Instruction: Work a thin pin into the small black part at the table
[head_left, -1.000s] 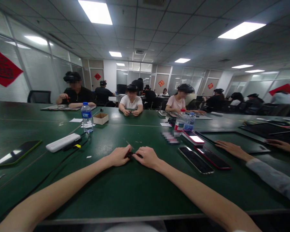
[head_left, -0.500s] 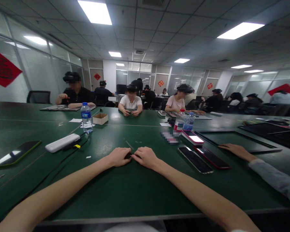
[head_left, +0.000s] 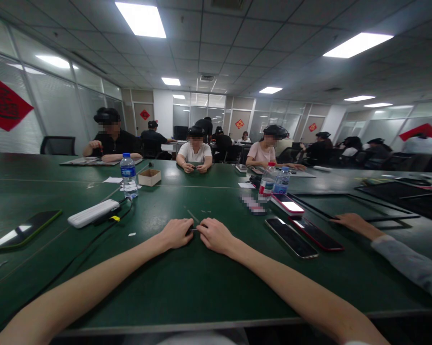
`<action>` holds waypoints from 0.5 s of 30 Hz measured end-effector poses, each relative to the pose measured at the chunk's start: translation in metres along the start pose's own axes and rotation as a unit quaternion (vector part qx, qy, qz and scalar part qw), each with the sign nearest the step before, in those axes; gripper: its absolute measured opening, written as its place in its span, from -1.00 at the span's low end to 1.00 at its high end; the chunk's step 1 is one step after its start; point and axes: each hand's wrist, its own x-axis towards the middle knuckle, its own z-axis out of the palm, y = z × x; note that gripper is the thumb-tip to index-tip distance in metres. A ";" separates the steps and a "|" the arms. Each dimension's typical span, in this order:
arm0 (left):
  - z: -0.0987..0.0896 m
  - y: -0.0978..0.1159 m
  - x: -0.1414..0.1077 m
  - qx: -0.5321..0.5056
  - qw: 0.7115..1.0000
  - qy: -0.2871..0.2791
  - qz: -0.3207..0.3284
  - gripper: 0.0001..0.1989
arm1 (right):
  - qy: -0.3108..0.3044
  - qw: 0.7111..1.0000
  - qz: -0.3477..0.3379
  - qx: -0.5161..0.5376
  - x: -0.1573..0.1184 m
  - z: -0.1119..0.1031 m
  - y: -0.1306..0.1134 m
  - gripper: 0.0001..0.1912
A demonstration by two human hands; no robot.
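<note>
Both forearms rest on the green table [head_left: 187, 292], and the hands meet in front of me. My left hand [head_left: 178, 233] is closed, palm down, with thumb and fingers round a small dark thing [head_left: 191, 229] that is mostly hidden. My right hand [head_left: 216, 235] is closed close beside it, its fingertips turned toward the left hand. A thin pale sliver [head_left: 194, 230] bridges the narrow gap between the fingertips; its kind is too small to tell.
Right: phones [head_left: 291, 237], bottles [head_left: 281, 181] and a black frame [head_left: 348, 196], touched by a co-worker's hand [head_left: 356, 224]. Left: a white power bank [head_left: 93, 213] with a cable, a phone [head_left: 25, 231], a water bottle [head_left: 128, 176], a small box [head_left: 149, 177]. People sit opposite.
My fingertips have drawn slightly apart, and a thin pale sliver now shows between them. The co-worker's hand has shifted a little, and the near edge of the black frame is raised.
</note>
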 end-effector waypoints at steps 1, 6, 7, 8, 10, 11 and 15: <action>0.000 0.000 0.000 -0.004 1.000 0.001 -0.003 -0.82 | -0.001 1.000 -0.005 -0.003 0.000 0.000 0.000 -0.77; 0.002 -0.002 0.000 -0.018 1.000 0.007 0.003 -0.82 | -0.001 0.999 -0.023 -0.023 -0.001 0.001 -0.001 -0.78; 0.002 -0.002 0.000 -0.020 1.000 0.008 0.005 -0.82 | -0.001 0.999 -0.026 -0.026 0.000 0.001 -0.001 -0.78; 0.002 -0.002 0.000 -0.023 1.000 0.008 0.005 -0.83 | -0.002 0.999 -0.028 -0.028 0.000 0.001 -0.002 -0.78; 0.003 -0.002 0.000 -0.028 1.000 0.006 0.002 -0.83 | -0.003 0.999 -0.029 -0.028 0.000 0.001 -0.002 -0.77; 0.003 -0.002 0.001 -0.031 1.000 0.005 -0.001 -0.84 | -0.002 0.999 -0.028 -0.027 0.000 0.001 -0.002 -0.77; 0.005 -0.003 0.001 -0.036 0.999 0.008 -0.004 -0.82 | 0.007 1.000 -0.020 -0.024 -0.001 -0.001 0.000 -0.75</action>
